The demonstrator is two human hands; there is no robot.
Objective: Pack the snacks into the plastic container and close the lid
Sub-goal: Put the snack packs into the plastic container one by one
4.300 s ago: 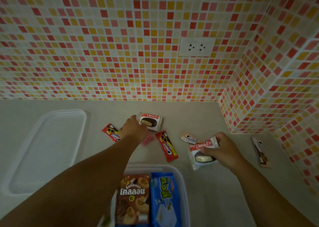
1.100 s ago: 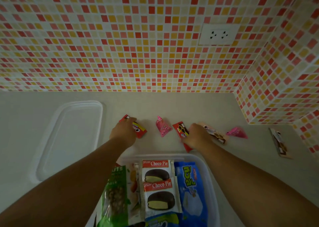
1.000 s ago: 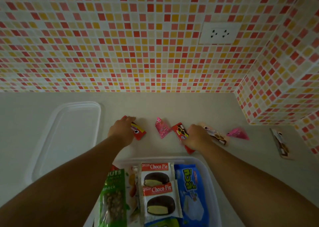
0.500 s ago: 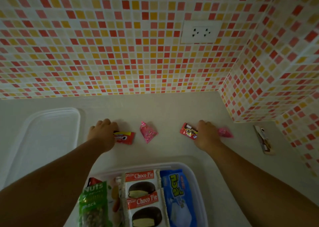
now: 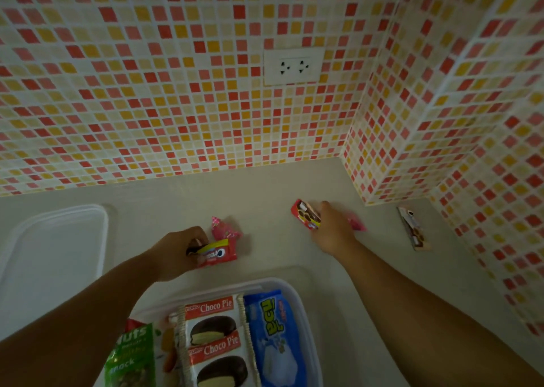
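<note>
Left hand [image 5: 176, 251] grips a red Oreo packet [image 5: 219, 252]; right hand [image 5: 331, 230] clutches a red biscuit packet [image 5: 304, 214]

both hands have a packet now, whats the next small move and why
Probably bring both hands back and drop their packets into the container. The left hand holds a red Oreo pack off the counter, the right hand grips a red cookie pack, and the container sits open just below them.
</note>
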